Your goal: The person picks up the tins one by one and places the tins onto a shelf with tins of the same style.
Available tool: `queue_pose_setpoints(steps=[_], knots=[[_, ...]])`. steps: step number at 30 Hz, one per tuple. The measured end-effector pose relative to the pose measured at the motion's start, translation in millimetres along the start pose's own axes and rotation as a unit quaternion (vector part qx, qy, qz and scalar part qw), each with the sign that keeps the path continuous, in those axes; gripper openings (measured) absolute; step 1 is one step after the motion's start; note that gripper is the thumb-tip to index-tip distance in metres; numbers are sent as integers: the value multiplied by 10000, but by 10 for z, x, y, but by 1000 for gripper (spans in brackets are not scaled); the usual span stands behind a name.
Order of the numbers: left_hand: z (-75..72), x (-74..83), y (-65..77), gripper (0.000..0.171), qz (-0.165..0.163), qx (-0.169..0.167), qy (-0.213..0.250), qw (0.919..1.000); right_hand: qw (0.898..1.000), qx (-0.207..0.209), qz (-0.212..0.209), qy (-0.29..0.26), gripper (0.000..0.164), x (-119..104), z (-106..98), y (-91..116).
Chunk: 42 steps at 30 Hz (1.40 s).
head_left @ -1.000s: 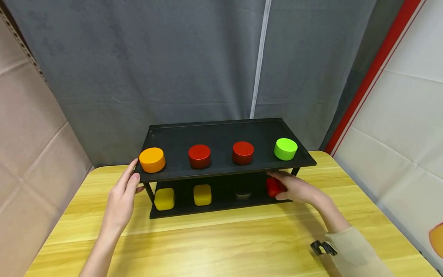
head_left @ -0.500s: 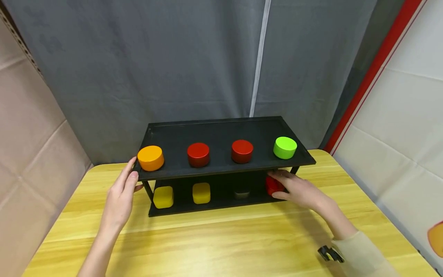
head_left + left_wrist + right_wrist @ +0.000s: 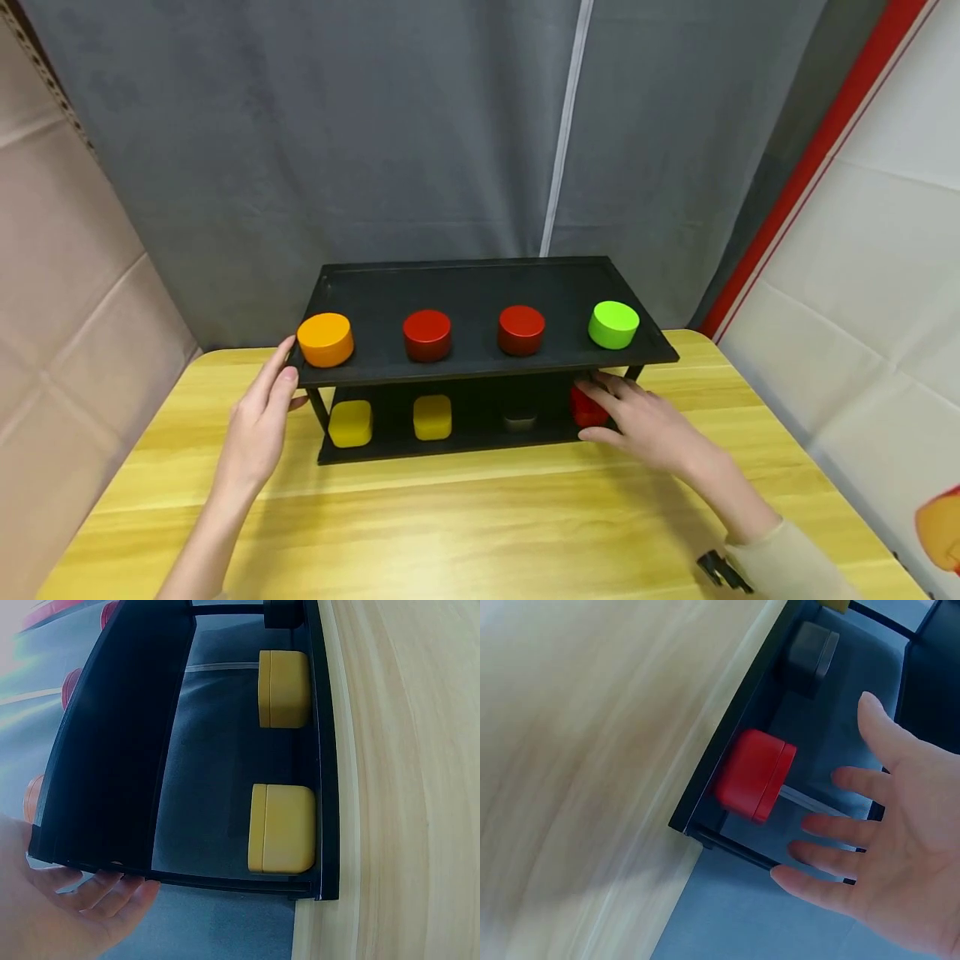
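A black two-tier shelf stands on the table. My left hand grips the left end of its upper tier, fingers bent round the edge. At the right end, my right hand is by the lower tier, its fingers spread and loosely extended. Close to those fingers sits a red rounded box on the lower tier, apart from the hand in the right wrist view and partly hidden behind it in the head view. Beside the red box is a dark rounded box.
Two yellow rounded boxes occupy the lower tier's left half. Along the upper tier's front stand an orange round box, two red round boxes and a green round box. A grey curtain hangs behind the table.
My right hand has let go of the red box and drawn back slightly toward me, its fingers loosening. My left hand keeps its hold on the shelf; the view has shifted a little.
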<state>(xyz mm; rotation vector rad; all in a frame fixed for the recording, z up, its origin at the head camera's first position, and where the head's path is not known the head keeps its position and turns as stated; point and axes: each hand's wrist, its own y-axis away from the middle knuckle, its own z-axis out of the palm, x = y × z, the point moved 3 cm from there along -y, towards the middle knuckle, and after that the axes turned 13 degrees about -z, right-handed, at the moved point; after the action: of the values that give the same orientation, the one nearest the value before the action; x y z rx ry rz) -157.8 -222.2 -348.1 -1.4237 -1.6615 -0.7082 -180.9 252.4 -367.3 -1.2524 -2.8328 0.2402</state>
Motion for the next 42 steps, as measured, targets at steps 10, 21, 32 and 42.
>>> queue_pose_setpoints(steps=[10,21,32,42], knots=[[-11,-46,-69,53,98,-3,-5,10000,9990,133,-260,327,69,-135,45,-19],[-49,-139,-34,53,18,93,-40,9999,9972,270,-574,397,72,-225,189,-105],[-67,-235,-18,54,136,-273,-492,9983,9956,275,-824,340,76,-337,263,-124],[65,-350,206,53,305,-104,-928,9952,9952,98,-947,245,78,-461,376,-132]])
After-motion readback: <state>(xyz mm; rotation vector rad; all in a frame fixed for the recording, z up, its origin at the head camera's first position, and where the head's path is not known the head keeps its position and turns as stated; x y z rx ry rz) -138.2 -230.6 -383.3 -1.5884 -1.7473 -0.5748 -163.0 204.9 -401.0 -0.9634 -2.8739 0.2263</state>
